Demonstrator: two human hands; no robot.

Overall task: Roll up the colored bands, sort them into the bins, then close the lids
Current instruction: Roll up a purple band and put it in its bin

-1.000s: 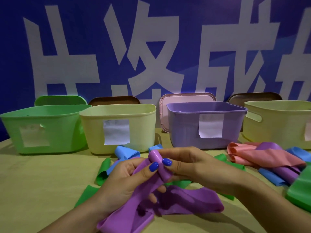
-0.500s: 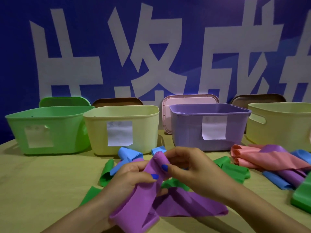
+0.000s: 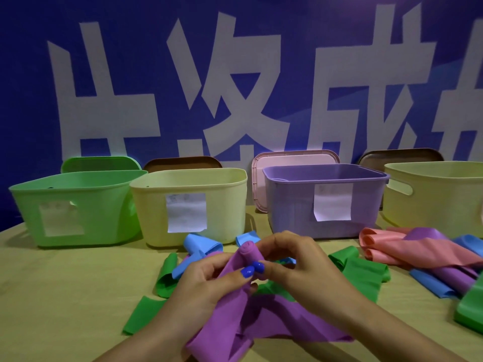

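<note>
A purple band (image 3: 232, 322) is between both hands above the table, its upper end wound into a small tight roll (image 3: 249, 253). My left hand (image 3: 209, 280) pinches the band just below the roll with thumb and fingers. My right hand (image 3: 298, 265) curls its fingers round the roll from the right. The loose tail drapes down onto the table. Four open bins stand behind: green (image 3: 78, 205), pale yellow (image 3: 227, 199), purple (image 3: 292, 205), and another pale yellow (image 3: 444, 202).
Lids lean behind the bins: green (image 3: 102, 164), brown (image 3: 183, 162), pink (image 3: 292, 158), brown (image 3: 400, 156). Loose blue bands (image 3: 201, 244), green bands (image 3: 167, 275) and a pile of pink, purple and blue bands (image 3: 418, 254) lie on the table. A blue wall stands behind.
The purple roll has grown tighter and thicker as both hands wound it. The hands have stayed in about the same place.
</note>
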